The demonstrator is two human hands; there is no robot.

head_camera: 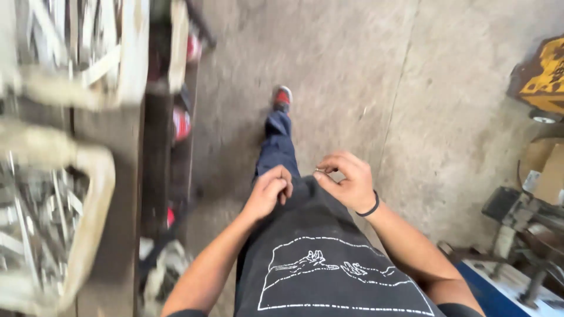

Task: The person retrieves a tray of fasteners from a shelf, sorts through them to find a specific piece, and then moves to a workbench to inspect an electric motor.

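Brown cardboard box (549, 170) at right edge, mid-height, w/ small white label (531, 180) on its left side. Yellow panel w/ dark markings (546, 73) at upper right, tilted, partly cut off. Print unreadable on both; no screens seen.

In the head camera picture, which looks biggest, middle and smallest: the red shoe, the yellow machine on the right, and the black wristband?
1. Yellow machine, though the picture's edge cuts it off.
2. Red shoe.
3. Black wristband, on the right hand.

The wristband sits much nearer the camera yet looks smallest, so that rank is safe. The machine and shoe lie farther away.
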